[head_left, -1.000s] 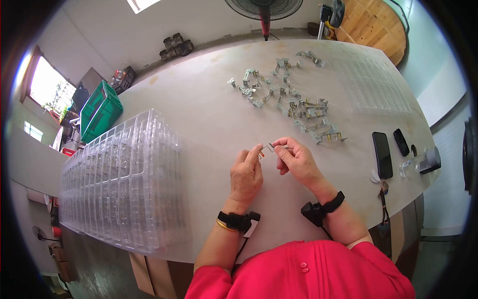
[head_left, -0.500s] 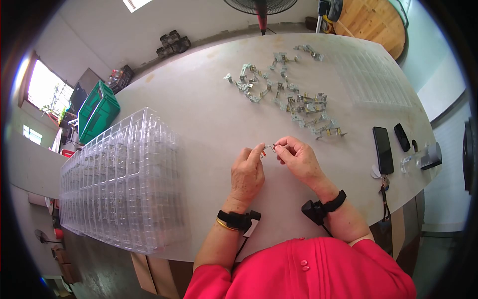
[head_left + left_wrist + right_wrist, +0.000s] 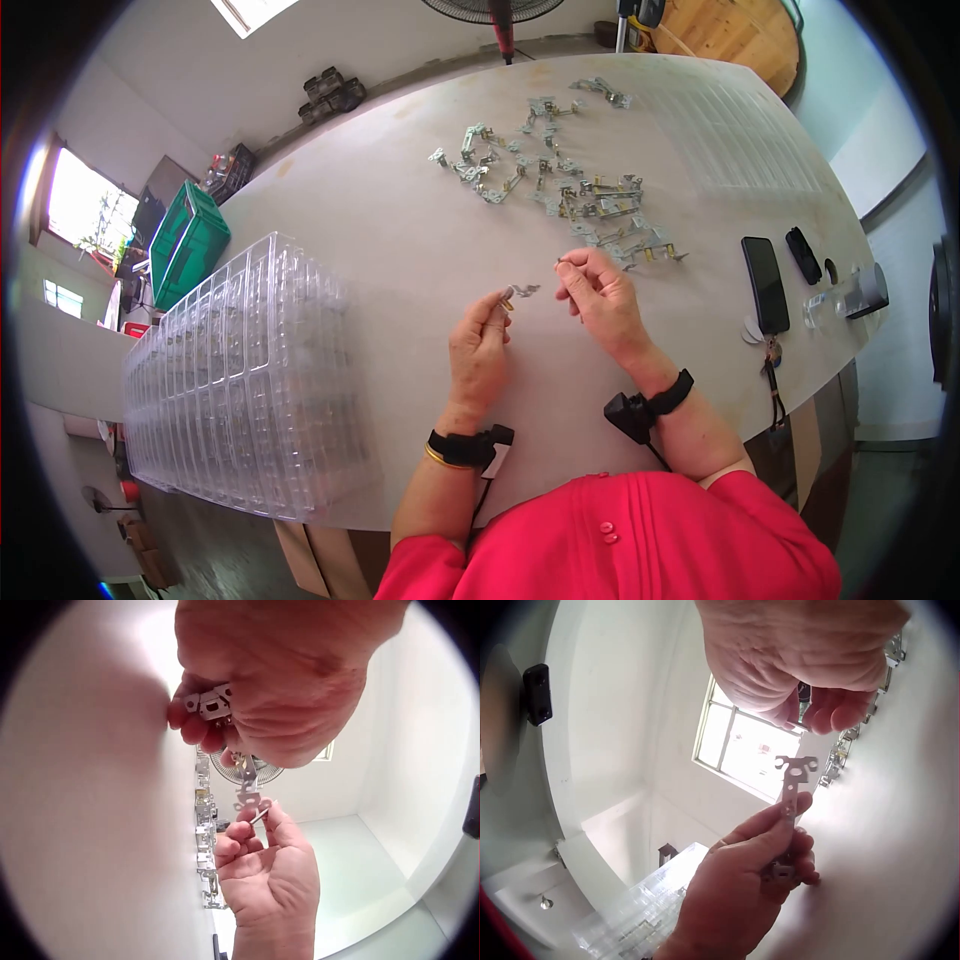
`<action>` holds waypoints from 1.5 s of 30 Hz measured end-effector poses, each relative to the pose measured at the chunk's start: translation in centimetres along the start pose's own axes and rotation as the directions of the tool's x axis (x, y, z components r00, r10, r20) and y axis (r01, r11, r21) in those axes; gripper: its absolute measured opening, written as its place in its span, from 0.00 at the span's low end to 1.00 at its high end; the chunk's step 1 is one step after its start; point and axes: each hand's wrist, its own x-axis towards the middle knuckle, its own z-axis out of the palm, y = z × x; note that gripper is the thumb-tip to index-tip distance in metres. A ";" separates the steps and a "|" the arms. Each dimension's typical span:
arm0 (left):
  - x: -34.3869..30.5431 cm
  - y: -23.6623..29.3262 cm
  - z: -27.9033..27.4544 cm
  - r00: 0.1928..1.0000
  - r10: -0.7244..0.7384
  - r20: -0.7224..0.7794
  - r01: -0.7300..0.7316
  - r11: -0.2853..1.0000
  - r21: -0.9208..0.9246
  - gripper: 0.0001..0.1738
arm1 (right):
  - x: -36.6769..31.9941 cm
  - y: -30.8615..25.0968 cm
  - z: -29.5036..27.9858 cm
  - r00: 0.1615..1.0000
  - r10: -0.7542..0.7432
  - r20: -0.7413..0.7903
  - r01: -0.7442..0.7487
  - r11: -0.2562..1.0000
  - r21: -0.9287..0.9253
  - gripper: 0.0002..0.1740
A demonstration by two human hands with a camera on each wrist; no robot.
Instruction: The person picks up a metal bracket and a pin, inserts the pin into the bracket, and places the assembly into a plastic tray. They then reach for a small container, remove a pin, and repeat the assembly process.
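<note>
Wears a red shirt, nearest of all, and a black strap on each wrist. Grips a metal bracket in the left hand, pinching it between thumb and fingers and leaving its notched end to stick out toward 2 o'clock. Pinches a thin pin between thumb and fingertips of the right hand, near that end but apart from it in the head view. Holds both above the pale table.

Has, counting from the hands, a tall stack of clear plastic trays between 8 and 9 o'clock, and a black phone at 3 o'clock, with a dark case just past it. Has more brackets scattered loosely between 11 and 1 o'clock, and a clear tray lying flat between 1 and 2 o'clock. Shows beyond the table a green crate between 9 and 10 o'clock, and a fan at 12 o'clock.
</note>
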 end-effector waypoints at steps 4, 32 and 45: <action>0.2 0.1 -0.5 0.981 -0.191 -0.025 0.179 0.953 -0.246 0.15 | -0.4 0.2 0.2 0.988 0.082 0.129 -0.072 0.994 -0.082 0.10; 0.2 0.4 -0.3 0.971 0.240 0.006 -0.234 0.939 0.254 0.17 | -0.3 1.3 0.2 0.881 0.255 0.399 -0.320 0.942 0.103 0.13; 0.2 0.6 -0.1 0.953 0.297 0.060 -0.302 0.920 0.250 0.18 | 0.2 0.4 -0.7 0.843 0.364 0.395 -0.423 0.903 0.072 0.11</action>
